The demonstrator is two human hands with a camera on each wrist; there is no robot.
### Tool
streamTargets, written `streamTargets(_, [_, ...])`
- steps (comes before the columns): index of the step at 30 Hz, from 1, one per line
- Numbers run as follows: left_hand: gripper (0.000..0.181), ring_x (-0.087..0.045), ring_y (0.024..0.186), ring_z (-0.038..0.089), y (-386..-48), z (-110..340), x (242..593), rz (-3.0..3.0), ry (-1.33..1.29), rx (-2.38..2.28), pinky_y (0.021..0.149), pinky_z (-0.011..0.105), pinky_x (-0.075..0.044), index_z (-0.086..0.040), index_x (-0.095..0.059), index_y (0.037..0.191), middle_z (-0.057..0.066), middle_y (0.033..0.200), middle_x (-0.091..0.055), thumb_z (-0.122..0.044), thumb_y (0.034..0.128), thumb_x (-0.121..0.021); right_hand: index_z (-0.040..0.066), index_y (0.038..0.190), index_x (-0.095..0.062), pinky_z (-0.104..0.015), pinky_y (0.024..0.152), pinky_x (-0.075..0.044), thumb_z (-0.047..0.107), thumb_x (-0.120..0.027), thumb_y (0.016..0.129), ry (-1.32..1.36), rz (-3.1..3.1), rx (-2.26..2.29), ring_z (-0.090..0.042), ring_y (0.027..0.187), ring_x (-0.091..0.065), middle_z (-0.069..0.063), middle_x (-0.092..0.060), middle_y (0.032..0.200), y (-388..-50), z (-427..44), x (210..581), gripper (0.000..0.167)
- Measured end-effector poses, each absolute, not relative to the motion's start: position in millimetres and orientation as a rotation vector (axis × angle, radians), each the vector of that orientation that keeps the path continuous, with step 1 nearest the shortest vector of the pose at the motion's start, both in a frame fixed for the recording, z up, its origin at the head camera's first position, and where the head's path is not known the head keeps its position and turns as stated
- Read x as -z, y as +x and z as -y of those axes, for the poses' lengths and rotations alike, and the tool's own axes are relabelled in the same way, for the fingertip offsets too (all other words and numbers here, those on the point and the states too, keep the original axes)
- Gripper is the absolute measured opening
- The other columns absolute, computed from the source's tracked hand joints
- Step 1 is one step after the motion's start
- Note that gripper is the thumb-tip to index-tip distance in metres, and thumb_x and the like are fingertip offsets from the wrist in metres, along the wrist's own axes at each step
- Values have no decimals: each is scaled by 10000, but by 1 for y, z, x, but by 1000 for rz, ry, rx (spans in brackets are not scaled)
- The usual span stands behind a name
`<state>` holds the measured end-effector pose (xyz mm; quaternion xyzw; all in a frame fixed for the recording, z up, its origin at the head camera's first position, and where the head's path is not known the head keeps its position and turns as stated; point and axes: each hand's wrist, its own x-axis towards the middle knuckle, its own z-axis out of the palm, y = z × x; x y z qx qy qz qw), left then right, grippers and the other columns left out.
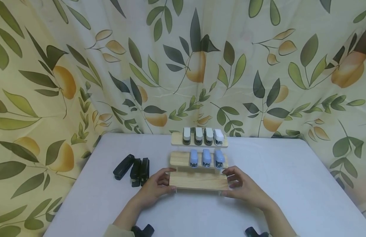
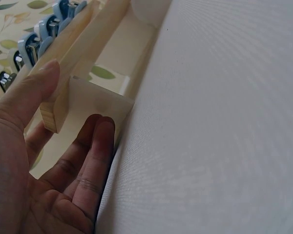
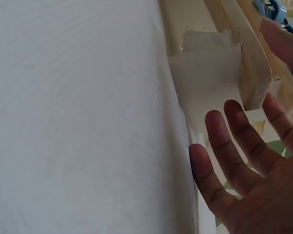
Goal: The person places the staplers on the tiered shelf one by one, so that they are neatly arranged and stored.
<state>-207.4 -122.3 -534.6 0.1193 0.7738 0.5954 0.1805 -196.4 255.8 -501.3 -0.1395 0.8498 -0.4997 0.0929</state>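
Observation:
A three-tier wooden display stand (image 1: 197,181) stands on the table, its front step bare. My left hand (image 1: 154,186) holds the left end of that step; in the left wrist view its thumb (image 2: 44,80) lies across the wood and fingertips reach the pale side support (image 2: 100,97). At the right end, my right hand (image 1: 245,187) holds the same step between thumb and index finger, while its other fingers (image 3: 229,151) spread loosely beside the support. Three blue mini staplers (image 1: 206,158) line the middle step. Several white mini staplers (image 1: 198,135) line the top one.
Three black staplers (image 1: 135,171) lie on the white-covered table (image 1: 289,171), left of the stand and close to my left hand. A curtain (image 1: 177,79) printed with leaves and fruit hangs behind the table and along its sides.

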Motion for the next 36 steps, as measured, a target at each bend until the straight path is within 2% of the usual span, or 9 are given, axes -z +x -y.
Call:
streamTargets(5, [647,-695,1046,190,-208,122,534,-2190,336,-1688,911,337,-536,-360,-536,1445,50,1201,-669,-378,871,-834,142,1355,-551,-304,912,-555,260,-911,793,-401,-2505,1474,-251,1149,-601,-99,-585,1369,-198,-256,504,677])
streamTargets(11, [639,-694,1046,193,-207,123,535,-2187,345,-1688,902,323,-539,-355,-534,1448,49,1197,-666,-374,881,-827,138,1320,-584,-323,889,-546,237,-892,809,-416,-2491,1496,-221,1073,-624,-110,-612,1311,-197,-255,507,605])
streamTargets(26, [639,-690,1051,181,-210,123,534,-2207,354,-1682,926,339,-531,-359,-532,1448,31,1198,-667,-395,880,-821,124,1366,-568,-264,876,-534,219,-891,813,-472,-2553,1512,-75,1050,-624,-102,-653,1269,-200,-254,515,646])
streamTargets(36, [642,-686,1058,179,-209,122,536,-2215,344,-1669,941,355,-515,-359,-534,1448,24,1202,-666,-401,877,-824,111,1378,-563,-244,870,-521,193,-869,839,-494,-2521,1539,-87,1008,-631,-116,-654,1251,-200,-257,520,625])
